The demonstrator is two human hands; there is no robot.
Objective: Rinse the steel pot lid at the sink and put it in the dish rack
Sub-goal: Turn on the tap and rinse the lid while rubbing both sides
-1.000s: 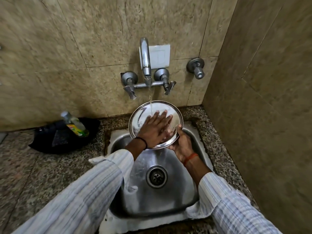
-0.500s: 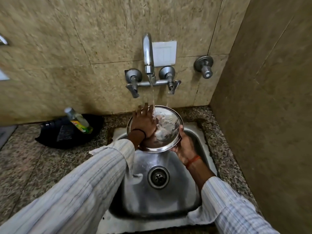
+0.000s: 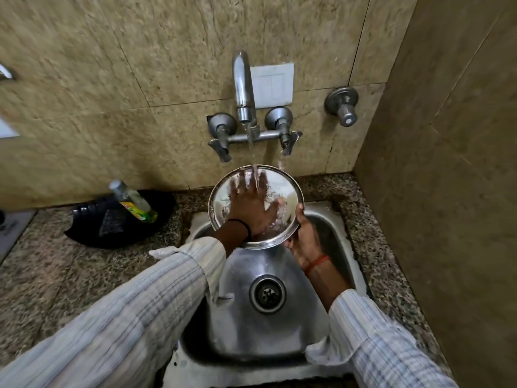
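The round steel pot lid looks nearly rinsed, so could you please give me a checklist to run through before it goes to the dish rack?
1. Water reaches the round steel pot lid from the chrome wall tap: ok.
2. Right hand grips the lid's lower right rim: ok.
3. Left hand lies flat on the lid's face, fingers spread, rubbing rather than gripping: ok.
4. Lid is held over the steel sink basin, so runoff drains: ok.
5. Lid's face free of residue: cannot tell, water blurs it.
6. Dish rack located and free: cannot tell, not in view.
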